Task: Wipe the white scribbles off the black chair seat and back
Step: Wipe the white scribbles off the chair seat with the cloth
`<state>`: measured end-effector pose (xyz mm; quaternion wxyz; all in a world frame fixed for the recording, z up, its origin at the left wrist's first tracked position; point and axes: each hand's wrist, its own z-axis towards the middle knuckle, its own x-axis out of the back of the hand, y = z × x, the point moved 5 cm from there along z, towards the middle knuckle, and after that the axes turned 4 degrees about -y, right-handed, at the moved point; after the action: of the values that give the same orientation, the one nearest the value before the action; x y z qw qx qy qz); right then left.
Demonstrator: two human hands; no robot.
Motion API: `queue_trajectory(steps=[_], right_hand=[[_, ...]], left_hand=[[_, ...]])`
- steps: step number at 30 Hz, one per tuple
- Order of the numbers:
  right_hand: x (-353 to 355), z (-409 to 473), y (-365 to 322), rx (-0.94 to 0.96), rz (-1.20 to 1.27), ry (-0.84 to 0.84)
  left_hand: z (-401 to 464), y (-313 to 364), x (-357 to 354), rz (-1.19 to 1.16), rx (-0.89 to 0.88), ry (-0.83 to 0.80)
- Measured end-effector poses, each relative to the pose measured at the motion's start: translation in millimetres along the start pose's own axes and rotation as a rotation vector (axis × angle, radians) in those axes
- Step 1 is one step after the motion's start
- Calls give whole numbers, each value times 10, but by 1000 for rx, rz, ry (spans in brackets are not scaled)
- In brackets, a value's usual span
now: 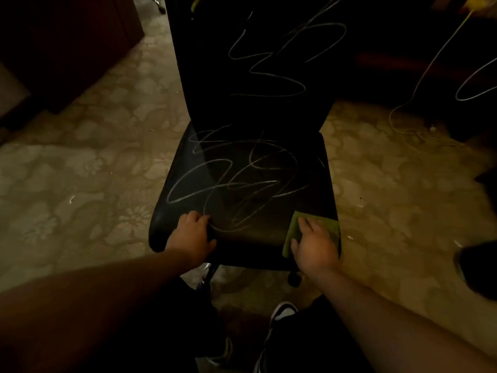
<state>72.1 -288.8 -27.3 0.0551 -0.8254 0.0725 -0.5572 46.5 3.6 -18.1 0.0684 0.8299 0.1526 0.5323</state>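
The left hand (194,235) rests with curled fingers on the front left edge of the black chair seat (247,189), holding nothing. White scribbles (236,181) cover the seat and the chair back (250,55). The right hand (314,244) presses a green cloth (326,227) flat on the seat's front right corner.

Smooth, faintly glossy black seat (309,195); soft green cloth (326,227); matt patterned carpet (80,162).

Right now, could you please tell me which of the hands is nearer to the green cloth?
The right. The right hand lies on the green cloth at the seat's front right corner, fingers flat on it. The left hand rests across the seat at its front left edge.
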Motion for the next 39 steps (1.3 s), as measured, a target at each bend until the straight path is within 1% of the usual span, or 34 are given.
queue_trajectory(steps=[2, 5, 10, 13, 15, 19, 23, 27, 30, 33, 37, 39], right_hand=[[-43, -12, -20, -11, -23, 26], [-158, -12, -112, 34, -42, 47], [-272, -45, -383, 211, -52, 29], [-320, -110, -497, 309, -56, 11], [-355, -122, -458, 336, -77, 21], [-365, -68, -208, 295, -79, 20], [-279, 71, 70, 127, -3, 36], [-222, 235, 133, 61, 22, 53], [-222, 279, -11, 51, 60, 65], [-302, 209, -291, 150, 45, 70], [-473, 11, -617, 380, -48, 58], [-524, -52, -652, 447, -59, 60]], left_hand=[[-13, -9, -33, 10, 20, 26], [-31, -22, -114, 17, 39, 45], [-25, 26, -180, -7, 66, 108], [-40, 76, -263, 33, 70, 140], [-48, 116, -313, 81, 67, 152], [-90, 206, -394, 156, 51, 180], [-143, 327, -437, 130, 18, 220], [-161, 335, -451, 123, -86, 226], [-168, 296, -514, 182, -198, 204], [-194, 306, -598, 253, -280, 216], [-186, 369, -626, 245, -339, 249], [-162, 369, -625, 239, -391, 255]])
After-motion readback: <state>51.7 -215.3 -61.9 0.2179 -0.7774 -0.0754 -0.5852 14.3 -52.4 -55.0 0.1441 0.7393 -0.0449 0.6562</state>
